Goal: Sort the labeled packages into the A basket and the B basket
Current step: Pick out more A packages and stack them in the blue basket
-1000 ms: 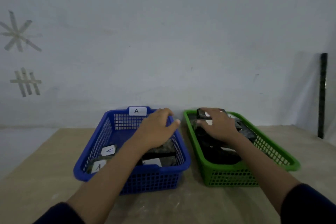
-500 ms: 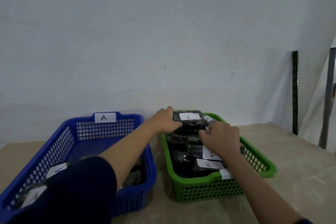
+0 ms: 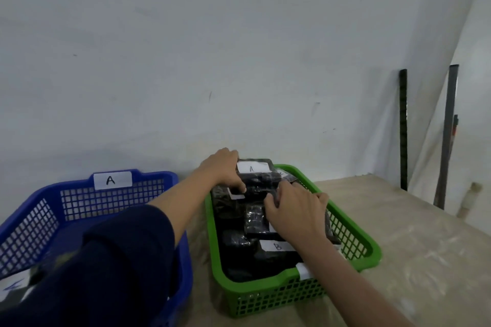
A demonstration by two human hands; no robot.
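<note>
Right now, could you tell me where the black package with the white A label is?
The black package with the white A label sits at the far end of the green plastic basket, atop other black packages, held by the left hand.

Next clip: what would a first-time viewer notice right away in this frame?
Both hands meet over the green basket at centre right: the left hand holds a black package labelled A at its far end, and the right hand grips packages beside it. The blue basket tagged A sits at left, partly behind a dark sleeve.
</note>
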